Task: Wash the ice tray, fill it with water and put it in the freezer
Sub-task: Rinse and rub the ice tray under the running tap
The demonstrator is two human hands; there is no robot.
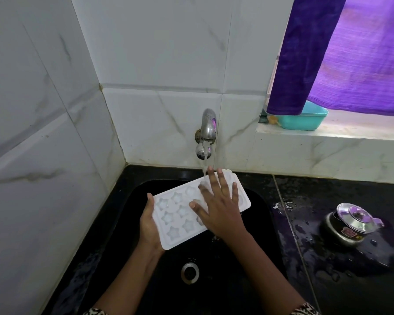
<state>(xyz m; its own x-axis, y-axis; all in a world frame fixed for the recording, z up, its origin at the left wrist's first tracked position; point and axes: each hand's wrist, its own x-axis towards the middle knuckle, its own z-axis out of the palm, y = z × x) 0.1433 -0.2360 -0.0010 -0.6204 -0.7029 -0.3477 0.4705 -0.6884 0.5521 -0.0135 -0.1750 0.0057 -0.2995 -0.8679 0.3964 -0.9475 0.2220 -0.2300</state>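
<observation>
A white ice tray [175, 214] with star-shaped and round moulds hangs over the black sink [255, 258], tilted up toward the wall. My left hand [148, 226] grips its near left edge from below. My right hand [221, 205] lies flat on the tray's far half, fingers spread. Water runs from the chrome wall tap [207, 130] onto the tray's far end, just by my right fingertips.
The sink drain [190, 272] sits below the tray. A small steel pot with a lid [348, 223] stands on the wet black counter at the right. A teal tub [305, 119] rests on the window ledge under a purple curtain [341, 53]. Tiled walls close the left and back.
</observation>
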